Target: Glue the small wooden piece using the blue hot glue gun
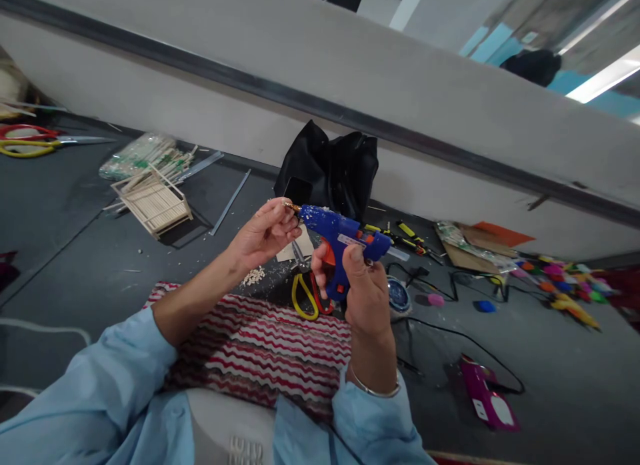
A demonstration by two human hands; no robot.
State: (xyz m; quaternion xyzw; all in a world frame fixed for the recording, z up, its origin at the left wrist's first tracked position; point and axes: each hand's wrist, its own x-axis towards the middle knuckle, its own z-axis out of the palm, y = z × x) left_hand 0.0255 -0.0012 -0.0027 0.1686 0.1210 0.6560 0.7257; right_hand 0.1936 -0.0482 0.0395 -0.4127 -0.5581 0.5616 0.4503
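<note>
Glue gun [336,241] clasped in right hand [364,293], left hand [264,235] pinching its nozzle

Blue across the glue gun [340,241], orange at its trigger, speckled white on top. Red-and-white wavy stripes over the cloth [260,345]. Light blue on the sleeves [120,391]. Yellow and red on the handles of the scissors [307,298]. Black for the bag [330,168]. Magenta on the card [487,398], orange on the sheet [503,233], pale wood on the stick frame [155,201].
</note>
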